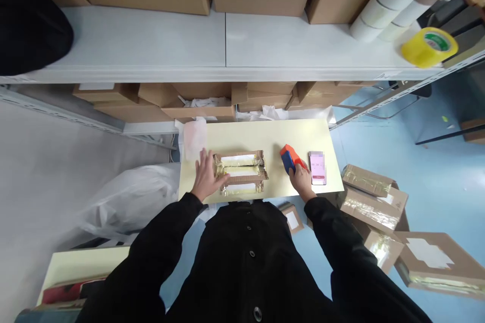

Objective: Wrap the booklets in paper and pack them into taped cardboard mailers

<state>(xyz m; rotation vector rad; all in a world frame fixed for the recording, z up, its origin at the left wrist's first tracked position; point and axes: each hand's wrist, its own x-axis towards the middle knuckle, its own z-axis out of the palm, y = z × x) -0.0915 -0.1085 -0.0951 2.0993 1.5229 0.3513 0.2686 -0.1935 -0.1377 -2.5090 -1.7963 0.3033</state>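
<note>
- The taped cardboard parcels (241, 164) lie flat on the pale worktop (273, 136), left of its middle and between the two hands, packed closely one in front of another.
- Their long axes run left to right, roughly parallel to each other and to the worktop's near edge, so one end points at the left hand and the other toward the right-hand side. White labels on top stretch the same way.
- That left hand (205, 174) is open at the parcels' left end, fingers spread and pointing away from the body, thumb reaching over the parcels. I can't tell from here how firmly it presses, if at all.
- The right hand (301, 180) is closed around an orange-and-blue tool (291, 157), well apart from the parcels; the tool slants away from the wearer and to the left.
- Just beside that hand, on its right, a phone (317, 167) lies screen up, its long axis running near to far, crosswise to the parcels.
- A pinkish sheet (194, 136) lies at the worktop's far left corner.
- Beyond stands a shelf (151, 40) with boxes and a yellow tape roll (430, 46); more cartons (373, 207) are piled on the floor to the right.
</note>
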